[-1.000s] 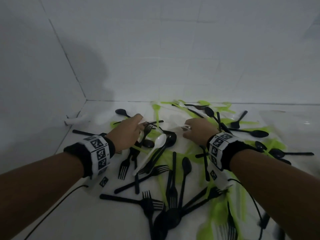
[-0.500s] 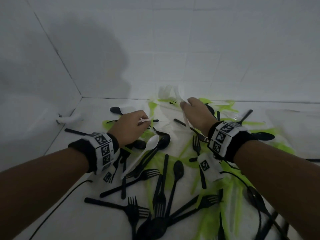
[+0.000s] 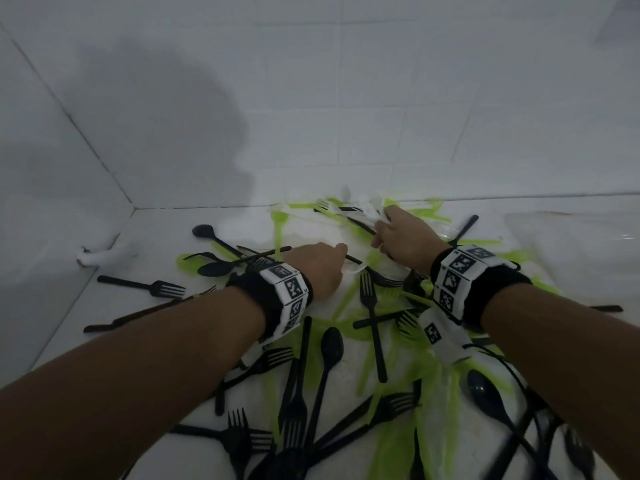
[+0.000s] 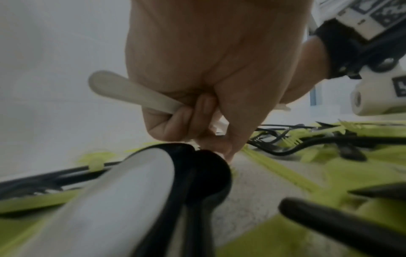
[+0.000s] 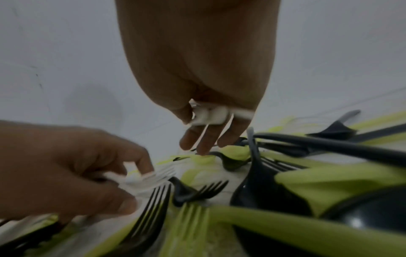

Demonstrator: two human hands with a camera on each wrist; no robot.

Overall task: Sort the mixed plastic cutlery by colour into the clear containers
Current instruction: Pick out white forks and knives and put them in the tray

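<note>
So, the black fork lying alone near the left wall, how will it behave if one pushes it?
The black fork looks thin and light, so it probably slides easily on the smooth white floor. It lies flat, so rolling seems unlikely. Pushed at one end, it would likely spin.

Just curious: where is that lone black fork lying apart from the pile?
In the head view, the black fork lies at the left, near the side wall, left of the left hand.

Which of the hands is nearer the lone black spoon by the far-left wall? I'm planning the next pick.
Left. The left hand sits just right of the black spoon; the right hand is farther right, beyond it.
</note>
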